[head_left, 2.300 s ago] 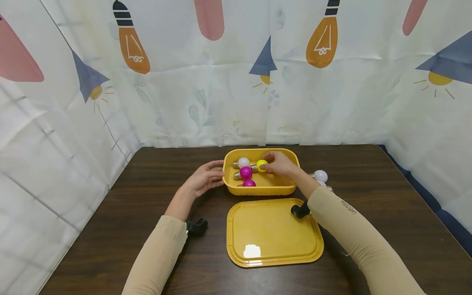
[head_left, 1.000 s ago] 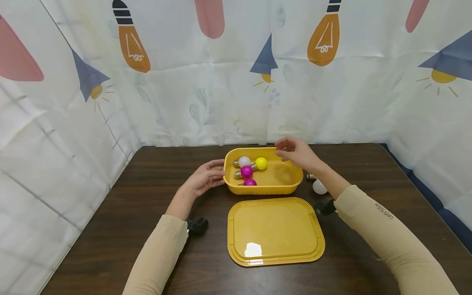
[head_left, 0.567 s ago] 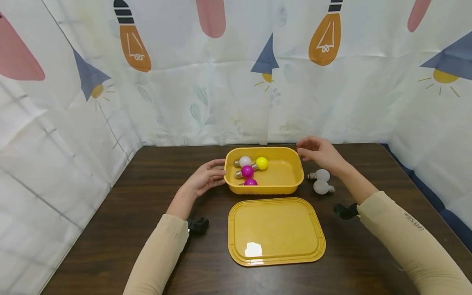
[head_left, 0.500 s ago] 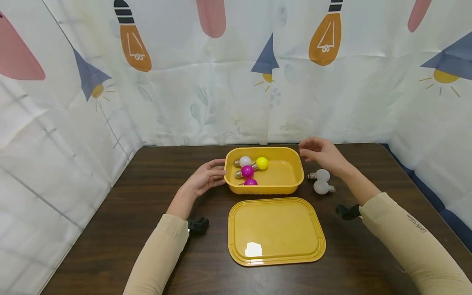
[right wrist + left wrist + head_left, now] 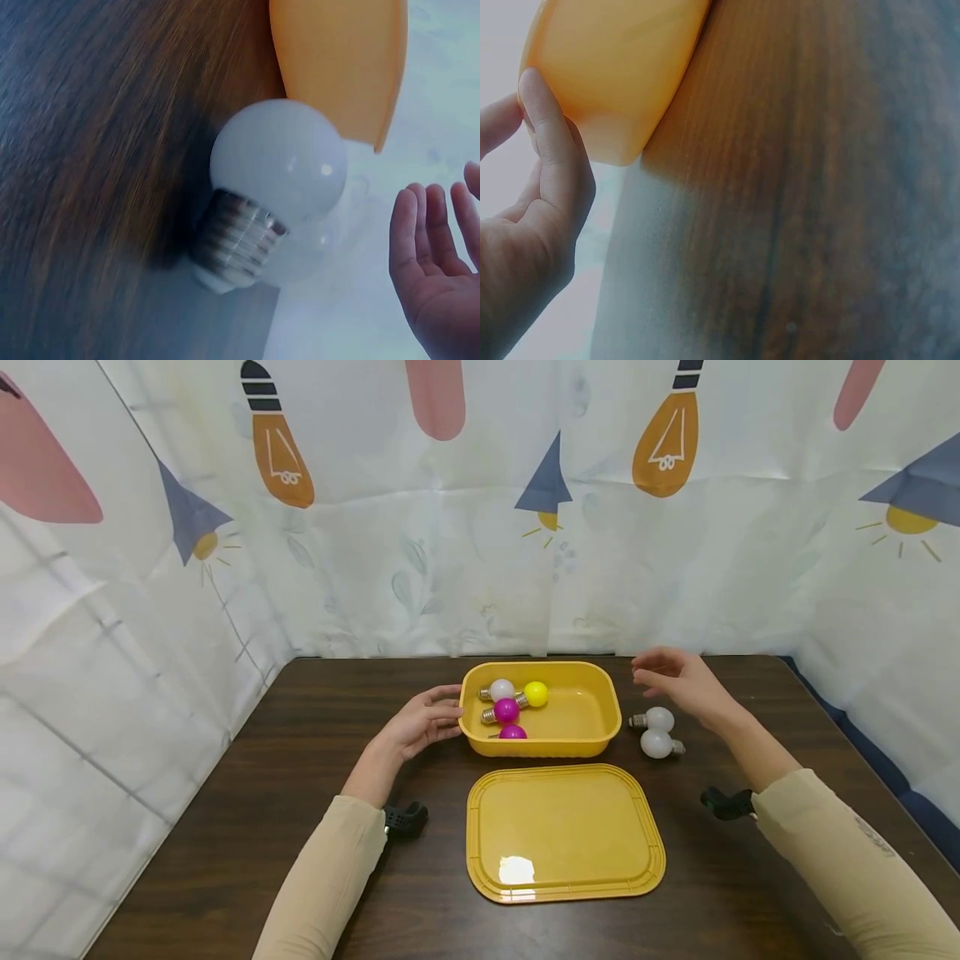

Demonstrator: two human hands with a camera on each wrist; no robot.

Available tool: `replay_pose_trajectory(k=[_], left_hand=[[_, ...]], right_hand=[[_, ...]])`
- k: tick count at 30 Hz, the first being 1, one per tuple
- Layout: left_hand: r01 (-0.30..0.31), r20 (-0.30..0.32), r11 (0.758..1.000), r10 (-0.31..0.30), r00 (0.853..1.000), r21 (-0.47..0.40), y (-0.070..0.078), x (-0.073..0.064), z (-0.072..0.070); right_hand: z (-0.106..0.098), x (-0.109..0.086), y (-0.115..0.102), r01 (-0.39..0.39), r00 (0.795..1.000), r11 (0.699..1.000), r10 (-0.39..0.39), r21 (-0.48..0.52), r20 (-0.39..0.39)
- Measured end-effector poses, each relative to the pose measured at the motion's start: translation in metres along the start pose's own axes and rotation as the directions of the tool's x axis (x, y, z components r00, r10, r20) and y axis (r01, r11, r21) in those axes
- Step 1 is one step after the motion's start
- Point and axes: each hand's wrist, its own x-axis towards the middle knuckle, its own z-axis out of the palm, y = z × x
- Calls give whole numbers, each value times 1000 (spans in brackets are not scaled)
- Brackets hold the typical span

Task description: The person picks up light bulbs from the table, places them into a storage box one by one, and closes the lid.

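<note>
A yellow plastic bin [image 5: 577, 748] stands at the back middle of the table. At its left end my left hand [image 5: 422, 722] touches the wall and rim with fairly straight fingers. Inside lie a white bulb [image 5: 502, 691], a yellow bulb [image 5: 536, 694] and two magenta bulbs [image 5: 507, 710], all toward the left side. My right hand [image 5: 678, 681] hovers past the bin's right end, fingers loosely bent and nothing in them. Below it on the table are two white bulbs [image 5: 657, 743] side by side; one white bulb [image 5: 277, 161] fills the middle of the right wrist view.
A flat yellow lid [image 5: 566, 835] lies on the dark wooden table [image 5: 247, 827], just in front of the bin. Behind the table hangs a white printed curtain [image 5: 465, 552]. Each wrist wears a black strap [image 5: 406, 819].
The right hand has let go of the yellow bulb inside the bin and moved right, out over the two white bulbs. The left hand has stayed at the bin's left end.
</note>
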Motion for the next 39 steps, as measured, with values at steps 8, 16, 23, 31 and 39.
replay_pose_trajectory(k=[8,16,23,31,39], left_hand=[[-4,0,1000,4,1000,-3,0,-2,0],[-5,-1,1000,5,1000,2,0,0,-1],[1,-5,1000,-1,1000,8,0,0,-1],[3,-5,1000,-3,1000,11,0,0,-1],[0,-9,1000,0,1000,9,0,0,0]], right_hand=[[-7,-10,11,-55,998,998,55,-24,10],[-14,-18,27,-78,997,996,78,-35,7],[-19,-24,32,-108,994,992,108,-72,3],[-20,-27,39,-136,990,986,138,-100,14],[-22,-28,43,-150,987,984,155,-93,52]])
